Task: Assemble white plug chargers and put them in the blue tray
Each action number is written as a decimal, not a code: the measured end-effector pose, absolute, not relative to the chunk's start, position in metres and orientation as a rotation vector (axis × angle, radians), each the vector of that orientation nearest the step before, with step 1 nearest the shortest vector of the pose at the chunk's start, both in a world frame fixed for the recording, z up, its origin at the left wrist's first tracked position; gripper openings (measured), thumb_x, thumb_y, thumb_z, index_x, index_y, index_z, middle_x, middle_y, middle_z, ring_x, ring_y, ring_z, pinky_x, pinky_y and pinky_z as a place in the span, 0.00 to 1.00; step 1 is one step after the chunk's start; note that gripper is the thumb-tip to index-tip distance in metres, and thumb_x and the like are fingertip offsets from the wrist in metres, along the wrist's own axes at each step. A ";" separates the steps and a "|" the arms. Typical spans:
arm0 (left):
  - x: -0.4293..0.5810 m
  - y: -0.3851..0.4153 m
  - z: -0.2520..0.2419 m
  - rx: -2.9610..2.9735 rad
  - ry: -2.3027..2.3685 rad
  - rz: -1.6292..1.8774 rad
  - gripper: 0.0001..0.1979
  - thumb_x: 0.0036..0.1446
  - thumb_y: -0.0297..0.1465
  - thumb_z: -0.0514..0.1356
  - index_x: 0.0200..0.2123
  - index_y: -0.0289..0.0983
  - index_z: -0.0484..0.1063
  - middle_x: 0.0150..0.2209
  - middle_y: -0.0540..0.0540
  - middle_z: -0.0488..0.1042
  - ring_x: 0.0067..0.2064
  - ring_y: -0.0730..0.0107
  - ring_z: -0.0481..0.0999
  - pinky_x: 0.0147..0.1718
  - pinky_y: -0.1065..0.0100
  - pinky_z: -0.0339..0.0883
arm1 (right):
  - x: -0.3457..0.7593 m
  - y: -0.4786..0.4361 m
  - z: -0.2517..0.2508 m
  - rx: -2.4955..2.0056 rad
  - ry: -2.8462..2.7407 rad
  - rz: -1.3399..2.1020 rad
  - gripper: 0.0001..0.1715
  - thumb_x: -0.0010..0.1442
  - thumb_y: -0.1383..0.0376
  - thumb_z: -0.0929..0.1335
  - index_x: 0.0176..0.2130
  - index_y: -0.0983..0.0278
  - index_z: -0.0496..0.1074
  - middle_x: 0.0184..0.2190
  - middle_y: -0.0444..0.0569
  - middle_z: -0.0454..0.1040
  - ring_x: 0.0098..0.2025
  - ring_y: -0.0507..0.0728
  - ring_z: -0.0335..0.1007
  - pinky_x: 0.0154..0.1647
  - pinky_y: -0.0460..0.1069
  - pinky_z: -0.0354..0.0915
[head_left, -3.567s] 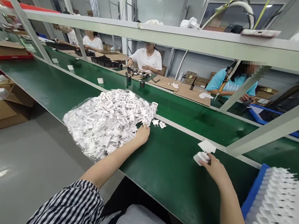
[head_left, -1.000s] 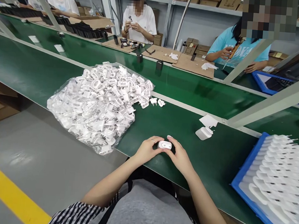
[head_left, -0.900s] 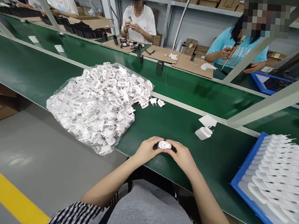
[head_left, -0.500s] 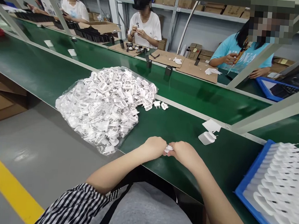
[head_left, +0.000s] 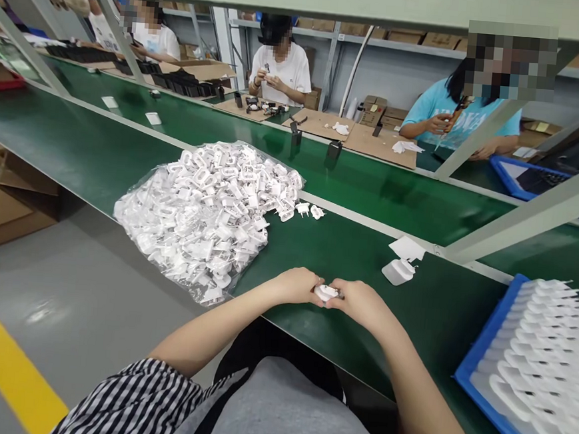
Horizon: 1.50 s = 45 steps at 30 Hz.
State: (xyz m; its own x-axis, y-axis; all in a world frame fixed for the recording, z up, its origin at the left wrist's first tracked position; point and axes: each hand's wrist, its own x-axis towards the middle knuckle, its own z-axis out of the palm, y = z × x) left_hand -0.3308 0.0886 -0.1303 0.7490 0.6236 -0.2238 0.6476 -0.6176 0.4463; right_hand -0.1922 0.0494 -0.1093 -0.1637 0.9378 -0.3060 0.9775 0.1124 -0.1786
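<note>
A small white plastic plug piece (head_left: 326,293) is pinched between my two hands, low over the green bench. My left hand (head_left: 298,286) grips its left end and my right hand (head_left: 360,301) its right end; fingers partly cover it. To the left lies a clear plastic bag (head_left: 143,225) heaped with similar white pieces, many with metal pins. Two loose pieces with pins, one a white plug part (head_left: 316,212), sit beside the bag. Right of my hands are a white charger housing (head_left: 398,272) and a flat white piece (head_left: 407,248).
A blue tray (head_left: 485,336) with rows of white parts stands at the right. Metal posts (head_left: 525,212) slant up from the bench. Beyond a green conveyor belt (head_left: 372,183), several co-workers sit among cardboard sheets and black parts. A cardboard box (head_left: 9,215) stands at the left.
My hands have drawn slightly apart and turned, so more of the white piece shows between them. The camera view has tilted slightly upward.
</note>
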 end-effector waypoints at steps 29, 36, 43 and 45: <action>-0.349 0.168 -0.133 2.414 1.859 0.379 0.12 0.53 0.28 0.43 0.38 0.33 0.63 0.38 0.43 0.66 0.38 0.66 0.67 0.36 0.68 0.60 | -0.135 0.028 -0.108 3.006 1.946 -0.657 0.14 0.50 0.58 0.59 0.31 0.64 0.66 0.23 0.47 0.68 0.27 0.55 0.64 0.28 0.47 0.57; -0.335 0.105 -0.130 2.164 1.136 1.182 0.09 0.51 0.29 0.47 0.33 0.35 0.65 0.36 0.46 0.66 0.39 0.74 0.66 0.38 0.72 0.60 | -0.189 0.060 -0.124 2.390 2.062 -2.635 0.29 0.47 0.53 0.60 0.46 0.66 0.56 0.32 0.52 0.66 0.24 0.51 0.63 0.20 0.44 0.57; -0.300 0.104 -0.126 0.996 0.700 0.771 0.08 0.43 0.27 0.55 0.29 0.29 0.66 0.20 0.49 0.66 0.22 0.79 0.67 0.26 0.74 0.62 | -0.175 0.061 -0.118 2.737 2.486 -1.841 0.23 0.40 0.56 0.65 0.37 0.63 0.65 0.20 0.45 0.64 0.17 0.48 0.52 0.18 0.45 0.54; -0.292 0.114 -0.124 0.981 0.671 0.593 0.06 0.42 0.25 0.55 0.27 0.29 0.66 0.19 0.49 0.65 0.21 0.79 0.67 0.25 0.74 0.62 | -0.166 0.062 -0.114 2.865 2.432 -1.487 0.19 0.37 0.55 0.65 0.31 0.61 0.66 0.27 0.47 0.67 0.20 0.51 0.57 0.18 0.45 0.55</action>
State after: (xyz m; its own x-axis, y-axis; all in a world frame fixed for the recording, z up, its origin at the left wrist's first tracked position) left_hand -0.2919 0.1137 -0.1237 0.6545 0.7170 -0.2397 -0.1501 0.4340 0.8883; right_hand -0.1659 0.0621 -0.1145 0.1933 0.9799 0.0486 0.4034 -0.0342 -0.9144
